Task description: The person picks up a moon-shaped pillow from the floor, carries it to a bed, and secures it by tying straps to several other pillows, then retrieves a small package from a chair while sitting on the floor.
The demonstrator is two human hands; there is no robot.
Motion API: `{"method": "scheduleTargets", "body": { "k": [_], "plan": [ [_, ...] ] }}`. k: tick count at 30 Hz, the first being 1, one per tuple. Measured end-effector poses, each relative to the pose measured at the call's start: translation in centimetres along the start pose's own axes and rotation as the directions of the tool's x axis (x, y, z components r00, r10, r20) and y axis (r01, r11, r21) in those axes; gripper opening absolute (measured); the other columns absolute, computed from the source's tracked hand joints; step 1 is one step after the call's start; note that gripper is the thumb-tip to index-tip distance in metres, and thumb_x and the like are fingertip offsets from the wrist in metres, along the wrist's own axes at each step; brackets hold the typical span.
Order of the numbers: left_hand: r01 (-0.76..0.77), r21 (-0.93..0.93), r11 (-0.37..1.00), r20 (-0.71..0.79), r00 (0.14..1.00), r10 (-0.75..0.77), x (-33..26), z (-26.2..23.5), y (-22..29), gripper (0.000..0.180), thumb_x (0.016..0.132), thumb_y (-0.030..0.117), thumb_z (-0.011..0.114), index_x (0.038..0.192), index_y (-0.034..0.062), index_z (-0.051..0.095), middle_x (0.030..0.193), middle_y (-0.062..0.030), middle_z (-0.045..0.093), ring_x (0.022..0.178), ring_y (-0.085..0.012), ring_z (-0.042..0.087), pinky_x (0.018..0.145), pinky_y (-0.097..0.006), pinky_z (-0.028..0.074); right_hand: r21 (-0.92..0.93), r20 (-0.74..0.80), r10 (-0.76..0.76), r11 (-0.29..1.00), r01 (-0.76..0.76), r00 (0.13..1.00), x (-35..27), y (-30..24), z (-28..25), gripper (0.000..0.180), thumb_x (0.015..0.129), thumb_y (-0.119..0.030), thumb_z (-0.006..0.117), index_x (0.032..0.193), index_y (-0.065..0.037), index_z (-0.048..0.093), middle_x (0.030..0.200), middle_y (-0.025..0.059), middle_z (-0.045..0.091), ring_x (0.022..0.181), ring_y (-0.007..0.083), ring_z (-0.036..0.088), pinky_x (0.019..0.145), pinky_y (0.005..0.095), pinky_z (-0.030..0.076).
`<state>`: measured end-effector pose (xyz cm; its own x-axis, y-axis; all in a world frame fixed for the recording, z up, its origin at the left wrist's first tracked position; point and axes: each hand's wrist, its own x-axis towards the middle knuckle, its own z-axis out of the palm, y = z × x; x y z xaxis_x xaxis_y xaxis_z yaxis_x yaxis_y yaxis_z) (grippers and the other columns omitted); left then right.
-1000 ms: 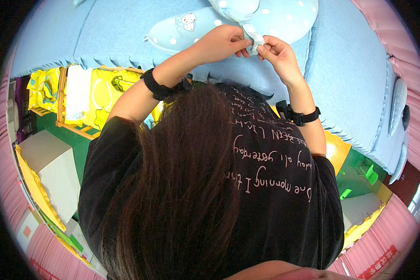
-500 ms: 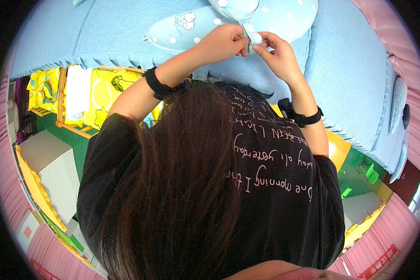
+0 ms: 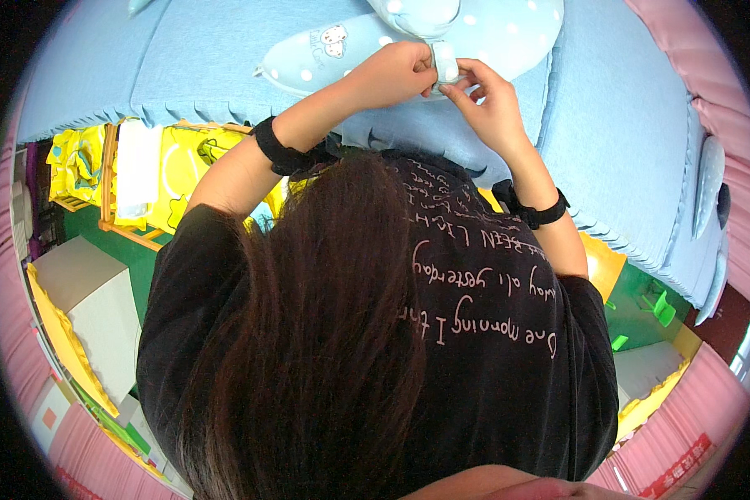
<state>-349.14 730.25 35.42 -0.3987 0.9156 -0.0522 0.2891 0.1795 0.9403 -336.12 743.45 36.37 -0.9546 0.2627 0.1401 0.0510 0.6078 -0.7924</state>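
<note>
A light blue pillow with white dots [image 3: 508, 37] lies at the far side, on the blue cover. From its middle hangs a short pale strap [image 3: 445, 62], which runs down between my two hands. My left hand [image 3: 398, 73] has curled fingers closed on the strap's left side near its lower end. At the strap's other side, my right hand [image 3: 487, 96] pinches its lower edge between thumb and fingertips. A smaller rounded padded part [image 3: 421, 15] of the pillow bulges just above the strap. What lies under my fingertips is partly hidden.
The blue quilted cover [image 3: 200, 67] stretches across the far side. Yellow bedding [image 3: 179, 167] on wooden beds lies lower left. A small green chair [image 3: 660, 308] stands on the floor at right. Pink curtains [image 3: 700, 67] hang at the right edge.
Both hands have shifted slightly left with the strap. The strap now hangs straighter, and my right thumb and fingers have come lower along it.
</note>
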Motion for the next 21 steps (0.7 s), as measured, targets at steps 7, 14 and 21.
{"method": "scheduleTargets", "body": {
  "k": [7, 14, 21],
  "plan": [
    [0.171, -0.186, 0.967, 0.108, 0.982, -0.153, -0.4, -0.5, 1.3, 0.013, 0.081, 0.015, 0.053, 0.078, 0.002, 0.055, 0.066, -0.0021, 0.056, 0.053, -0.0079, 0.049, 0.048, -0.02, 0.039, -0.058, -0.191, -0.064, 0.997, 0.053, 0.979, -0.5, 0.0, -0.2, 0.025, 0.068, -0.011, 0.073, 0.09, -0.006, 0.062, 0.075, 0.0028, 0.061, 0.063, 0.0085, 0.056, 0.052, 0.0207, 0.043],
    [0.173, -0.253, 0.952, 0.277, 0.956, -0.1, -0.1, -0.5, 0.0, 0.017, 0.079, 0.018, 0.056, 0.083, 0.002, 0.059, 0.071, -0.0029, 0.06, 0.057, -0.009, 0.052, 0.049, -0.022, 0.042, 0.313, 0.02, 0.067, 0.947, -0.069, 0.998, -0.5, 0.0, -0.3, 0.022, 0.07, -0.011, 0.073, 0.086, -0.002, 0.062, 0.072, -0.0003, 0.06, 0.057, 0.0041, 0.05, 0.052, 0.0178, 0.041],
    [0.069, -0.151, 0.986, 0.172, 0.984, -0.043, -0.2, -0.3, 0.5, 0.019, 0.081, 0.021, 0.058, 0.084, 0.0023, 0.06, 0.068, -0.002, 0.06, 0.059, -0.0077, 0.053, 0.048, -0.022, 0.042, 0.298, 0.12, 0.139, 0.939, -0.169, 0.983, -0.1, 0.9, -1.4, 0.02, 0.077, -0.005, 0.066, 0.095, -0.001, 0.059, 0.076, -0.0021, 0.057, 0.064, 0.0028, 0.049, 0.057, 0.0167, 0.041]
  ]
}}
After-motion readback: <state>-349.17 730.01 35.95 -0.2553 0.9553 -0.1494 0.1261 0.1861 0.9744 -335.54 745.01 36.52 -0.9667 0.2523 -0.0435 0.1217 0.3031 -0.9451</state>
